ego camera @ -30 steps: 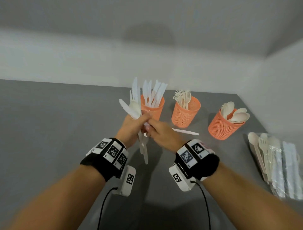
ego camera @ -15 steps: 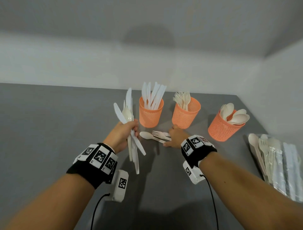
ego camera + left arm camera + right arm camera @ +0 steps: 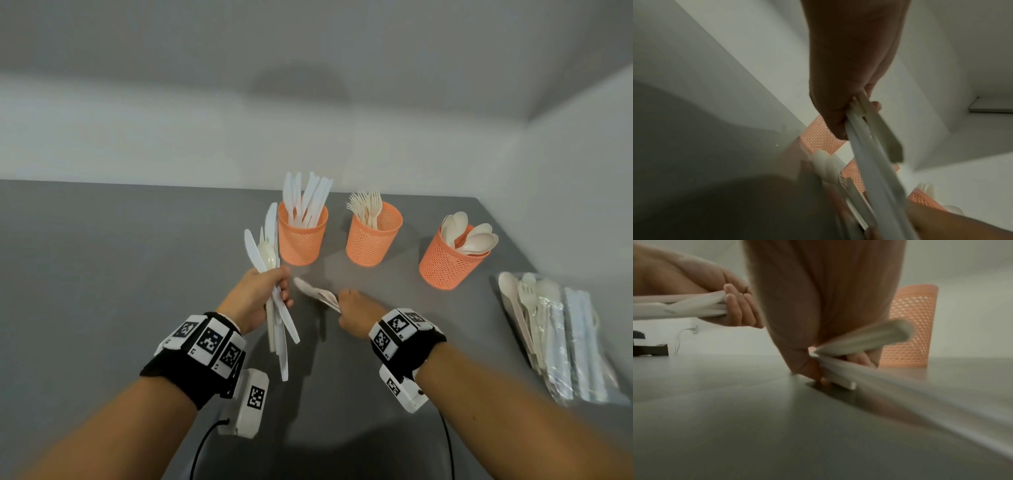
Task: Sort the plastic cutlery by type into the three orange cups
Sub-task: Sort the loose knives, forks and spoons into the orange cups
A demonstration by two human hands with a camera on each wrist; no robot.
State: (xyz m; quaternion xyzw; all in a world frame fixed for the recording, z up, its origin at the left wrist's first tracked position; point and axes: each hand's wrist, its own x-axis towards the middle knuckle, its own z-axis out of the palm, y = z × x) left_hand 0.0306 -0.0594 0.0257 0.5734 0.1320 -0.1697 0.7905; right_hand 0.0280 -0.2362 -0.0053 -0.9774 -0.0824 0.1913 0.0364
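We see the left hand (image 3: 255, 294) raised above the grey table (image 3: 102, 274), its fingers curled round a mixed bundle (image 3: 274, 274) of white knives and a spoon whose ends stick out above and below the fist. Just to its right, the right hand (image 3: 356, 313) sits low at the table and pinches the handles of a spoon and fork (image 3: 317, 294), which slant up toward the left hand; the right wrist view shows the fingertips (image 3: 823, 379) touching the table. Beyond the left hand stands the knife cup (image 3: 302, 240); beyond the right hand, the fork cup (image 3: 372, 236); farther right, the spoon cup (image 3: 447, 263). Well right of the right forearm lies a pile of wrapped cutlery (image 3: 555, 335).
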